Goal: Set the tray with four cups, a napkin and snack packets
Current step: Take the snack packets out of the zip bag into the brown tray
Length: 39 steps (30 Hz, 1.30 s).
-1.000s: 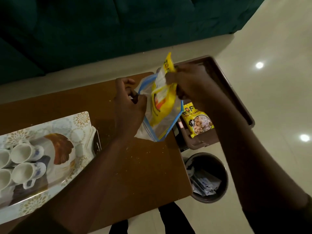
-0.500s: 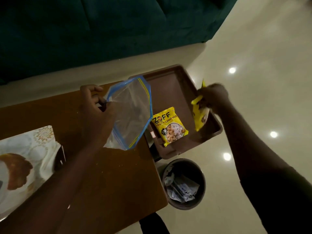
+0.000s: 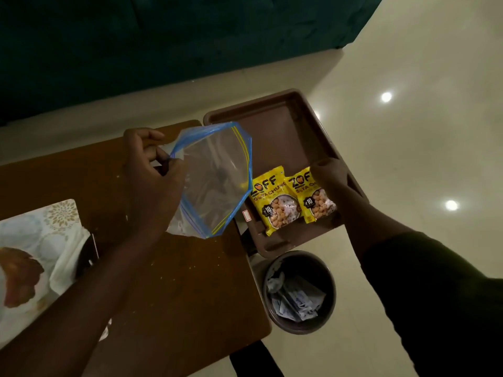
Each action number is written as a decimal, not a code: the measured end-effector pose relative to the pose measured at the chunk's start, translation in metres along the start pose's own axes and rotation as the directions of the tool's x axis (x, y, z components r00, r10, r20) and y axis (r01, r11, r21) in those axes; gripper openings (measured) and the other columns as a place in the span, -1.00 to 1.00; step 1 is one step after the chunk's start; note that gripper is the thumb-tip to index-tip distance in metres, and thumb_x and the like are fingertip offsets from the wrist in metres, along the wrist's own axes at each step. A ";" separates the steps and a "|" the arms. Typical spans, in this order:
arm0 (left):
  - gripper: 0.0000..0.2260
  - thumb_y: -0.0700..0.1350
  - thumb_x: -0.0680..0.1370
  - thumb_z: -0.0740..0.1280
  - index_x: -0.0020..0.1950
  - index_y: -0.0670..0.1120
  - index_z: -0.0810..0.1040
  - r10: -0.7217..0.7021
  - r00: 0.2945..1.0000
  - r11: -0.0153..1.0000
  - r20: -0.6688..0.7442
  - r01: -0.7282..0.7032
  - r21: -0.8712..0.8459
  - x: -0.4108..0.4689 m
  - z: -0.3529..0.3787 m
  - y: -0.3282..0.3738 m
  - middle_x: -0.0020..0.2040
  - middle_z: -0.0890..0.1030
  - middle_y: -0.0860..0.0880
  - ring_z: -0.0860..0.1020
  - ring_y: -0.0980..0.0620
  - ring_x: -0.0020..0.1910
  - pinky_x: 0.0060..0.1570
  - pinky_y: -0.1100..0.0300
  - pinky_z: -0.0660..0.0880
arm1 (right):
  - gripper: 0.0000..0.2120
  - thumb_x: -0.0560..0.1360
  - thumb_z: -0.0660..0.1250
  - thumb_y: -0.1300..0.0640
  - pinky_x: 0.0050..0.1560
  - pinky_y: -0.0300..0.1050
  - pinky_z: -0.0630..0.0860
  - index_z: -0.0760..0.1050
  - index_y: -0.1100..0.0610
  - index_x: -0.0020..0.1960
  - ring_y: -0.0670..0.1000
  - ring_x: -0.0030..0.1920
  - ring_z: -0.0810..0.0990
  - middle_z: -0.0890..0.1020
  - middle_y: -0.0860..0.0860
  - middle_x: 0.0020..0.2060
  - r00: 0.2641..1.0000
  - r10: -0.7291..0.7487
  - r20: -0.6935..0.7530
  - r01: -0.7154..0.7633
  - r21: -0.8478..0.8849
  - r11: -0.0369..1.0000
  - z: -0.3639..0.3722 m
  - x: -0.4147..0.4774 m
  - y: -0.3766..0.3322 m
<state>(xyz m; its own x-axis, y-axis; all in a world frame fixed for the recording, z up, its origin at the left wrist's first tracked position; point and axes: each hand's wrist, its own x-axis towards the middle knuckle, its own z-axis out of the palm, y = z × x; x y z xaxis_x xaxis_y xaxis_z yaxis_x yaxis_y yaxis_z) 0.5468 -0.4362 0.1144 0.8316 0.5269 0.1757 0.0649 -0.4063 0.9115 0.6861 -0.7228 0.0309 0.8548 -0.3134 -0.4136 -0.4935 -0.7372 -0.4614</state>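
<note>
Resting side by side in the near end of a brown tray (image 3: 288,131), two yellow snack packets now lie flat and face up, the first packet (image 3: 273,204) on the left and the second packet (image 3: 313,198) just beside it, their edges touching or slightly overlapping. Half a second ago only one packet lay there and the second was in the air in the right hand; it has since been set down. The right hand (image 3: 330,175) covers the upper right corner of that second packet, fingers curled down onto it, though the dim light makes it hard to say whether they pinch it or have let go. The far part of the tray is bare. The left hand (image 3: 152,175) holds a clear zip bag (image 3: 215,178) with a blue rim above the wooden table (image 3: 177,281), thumb and fingers closed on its edge, the mouth gaping toward the tray; the bag looks empty, so the packets appear to be all out. At the left edge of the view a patterned tray (image 3: 51,216) sits on the table with a white napkin (image 3: 70,257) on it; the cups are not in view at this moment. Below the brown tray, on the pale floor, stands a round bin (image 3: 299,292) holding crumpled paper and wrappers. Judging from this, the packet step is nearly done.
</note>
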 end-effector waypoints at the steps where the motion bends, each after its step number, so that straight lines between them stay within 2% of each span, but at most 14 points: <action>1: -0.70 -0.23 0.42 0.28 0.10 -0.03 0.33 -0.004 1.000 1.000 -0.002 0.004 -0.001 0.002 0.000 0.000 -0.32 0.44 0.14 0.50 0.23 -0.36 -0.33 0.44 0.41 | -0.84 0.41 0.23 0.21 -0.19 -0.13 0.40 0.54 0.16 -0.30 0.11 -0.24 0.53 0.54 0.05 -0.38 0.999 -0.032 -0.021 0.032 -0.019 0.999 0.000 -0.001 0.007; 5: -0.70 -0.26 0.43 0.28 0.11 -0.04 0.33 -0.027 1.000 1.000 -0.010 0.027 -0.002 0.004 0.004 0.002 -0.32 0.44 0.13 0.50 0.23 -0.38 -0.36 0.45 0.40 | -0.81 0.44 0.22 0.18 -0.19 -0.16 0.37 0.60 0.18 -0.19 0.06 -0.28 0.52 0.57 0.08 -0.29 0.998 -0.064 -0.010 0.063 -0.034 0.997 -0.001 -0.004 0.020; 8: -0.68 -0.27 0.44 0.29 0.12 -0.02 0.34 -0.075 0.997 0.997 0.013 0.076 -0.023 0.004 0.006 0.005 -0.31 0.47 0.08 0.52 0.13 -0.39 -0.36 0.31 0.48 | -0.74 0.44 0.22 0.21 -0.11 -0.23 0.38 0.65 0.20 0.01 0.13 -0.07 0.62 0.68 0.14 -0.14 0.989 -0.125 -0.079 0.124 -0.017 0.992 -0.005 -0.005 0.012; 11: -0.68 -0.29 0.44 0.28 0.13 -0.04 0.33 -0.114 0.993 0.991 0.012 0.114 -0.066 0.012 -0.010 0.007 -0.29 0.47 0.01 0.51 -0.02 -0.35 -0.35 0.19 0.48 | -0.75 0.43 0.26 0.26 -0.16 -0.47 0.45 0.64 0.22 0.04 0.02 -0.14 0.62 0.71 0.15 -0.07 0.958 -0.244 -0.149 0.260 0.103 0.960 0.007 -0.030 -0.022; 15: -0.69 -0.31 0.45 0.26 0.13 -0.05 0.33 -0.149 0.989 0.982 0.021 0.150 -0.111 0.022 -0.024 0.009 -0.18 0.53 -0.29 0.51 -0.17 -0.29 -0.32 0.07 0.45 | -0.65 0.36 0.24 0.40 0.01 -0.13 0.55 0.61 0.23 0.09 0.08 -0.05 0.65 0.70 0.11 -0.01 0.907 -0.411 -0.095 0.422 0.238 0.875 0.042 -0.086 -0.056; 17: -0.70 -0.28 0.45 0.25 0.13 -0.04 0.33 -0.189 0.982 0.974 0.013 0.189 -0.124 0.022 -0.020 0.013 -0.19 0.55 -0.27 0.53 -0.10 -0.32 -0.38 0.12 0.46 | -0.60 0.31 0.23 0.43 -0.06 -0.30 0.47 0.58 0.22 0.10 0.00 -0.07 0.60 0.68 0.06 -0.03 0.879 -0.472 -0.067 0.471 0.282 0.836 0.054 -0.111 -0.054; 20: -0.71 -0.29 0.46 0.24 0.15 -0.08 0.34 -0.231 0.973 0.952 -0.003 0.225 -0.209 0.029 -0.020 0.016 -0.35 0.48 -0.05 0.47 0.07 -0.50 -0.52 0.25 0.43 | -0.65 0.38 0.33 0.27 -0.06 -0.21 0.48 0.51 0.22 0.17 -0.07 -0.01 0.57 0.62 -0.01 0.03 0.826 -0.564 0.013 0.511 0.404 0.758 0.070 -0.150 -0.050; 23: -0.72 -0.32 0.47 0.23 0.13 -0.08 0.34 -0.289 0.957 0.915 -0.009 0.273 -0.296 0.036 -0.030 0.017 -0.40 0.47 0.00 0.47 0.06 -0.53 -0.53 0.23 0.45 | -0.33 0.31 0.54 0.29 0.18 -0.32 0.46 0.33 0.14 0.33 -0.26 0.28 0.46 0.51 -0.09 0.23 0.743 -0.637 0.208 0.458 0.535 0.709 0.079 -0.180 -0.049; 27: -0.77 -0.33 0.51 0.22 0.12 -0.12 0.36 -0.444 0.882 0.762 0.158 0.465 -0.450 0.035 -0.042 0.019 -0.31 0.53 -0.10 0.53 0.02 -0.50 -0.50 0.22 0.47 | -0.06 0.12 0.64 -0.16 -0.14 -0.59 0.42 0.34 0.12 0.36 -0.45 0.09 0.49 0.49 -0.25 0.04 0.777 -0.540 0.323 0.339 0.508 0.792 0.088 -0.210 -0.075; 31: -0.87 -0.19 0.58 0.28 0.09 -0.11 0.38 -0.427 0.775 0.495 0.466 0.631 -0.597 0.027 -0.055 0.017 -0.30 0.60 -0.05 0.65 -0.02 -0.37 -0.36 0.21 0.57 | -0.60 0.44 0.47 0.00 -0.14 -0.24 0.52 0.57 0.24 0.15 -0.12 -0.05 0.63 0.66 0.01 -0.04 0.911 -0.405 0.075 0.288 0.587 0.756 0.094 -0.216 -0.098; 33: -0.82 -0.02 0.55 0.34 0.09 -0.05 0.46 -0.352 0.800 0.581 0.485 0.593 -0.557 0.030 -0.066 0.009 -0.15 0.63 -0.05 0.65 -0.01 -0.18 -0.23 0.18 0.57 | -0.86 0.57 0.32 0.17 -0.12 -0.08 0.56 0.61 0.21 0.02 0.02 -0.08 0.65 0.68 0.08 -0.11 0.922 -0.384 0.049 0.237 0.711 0.662 0.086 -0.212 -0.104; 35: -0.85 0.05 0.51 0.38 0.04 0.05 0.55 -0.334 0.873 0.787 0.356 0.466 -0.405 0.035 -0.078 -0.003 0.00 0.65 0.00 0.60 0.08 -0.06 -0.11 0.17 0.51 | -0.85 0.59 0.24 0.29 -0.15 -0.08 0.56 0.59 0.24 -0.05 0.05 -0.16 0.63 0.65 0.10 -0.19 0.894 -0.411 0.177 0.103 0.811 0.575 0.072 -0.204 -0.102; 37: -0.92 0.02 0.49 0.42 -0.04 0.10 0.59 -0.345 0.888 0.863 0.304 0.428 -0.269 0.035 -0.091 -0.016 0.12 0.64 0.02 0.60 0.09 0.09 0.07 0.10 0.52 | -0.87 0.56 0.26 0.30 -0.18 -0.10 0.50 0.59 0.28 -0.03 0.07 -0.19 0.60 0.63 0.14 -0.20 0.833 -0.432 0.345 -0.008 0.788 0.615 0.052 -0.196 -0.096; 39: -0.85 0.06 0.42 0.45 -0.04 0.13 0.61 -0.423 0.804 0.846 0.418 0.516 -0.135 0.026 -0.100 -0.028 0.25 0.59 -0.01 0.54 0.00 0.25 0.23 -0.03 0.47 | -0.88 0.54 0.30 0.27 -0.23 -0.16 0.47 0.61 0.17 -0.08 -0.03 -0.28 0.61 0.67 0.03 -0.28 0.824 -0.384 0.417 -0.026 0.705 0.709 0.033 -0.185 -0.090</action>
<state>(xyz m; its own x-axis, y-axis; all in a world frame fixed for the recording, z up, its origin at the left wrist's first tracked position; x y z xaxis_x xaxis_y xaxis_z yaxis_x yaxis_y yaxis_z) 0.5111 -0.3365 0.1305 0.8718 0.2829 -0.4000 0.4091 0.0287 0.9120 0.5671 -0.5782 0.1233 0.8269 0.2744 -0.4908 -0.4852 -0.0928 -0.8694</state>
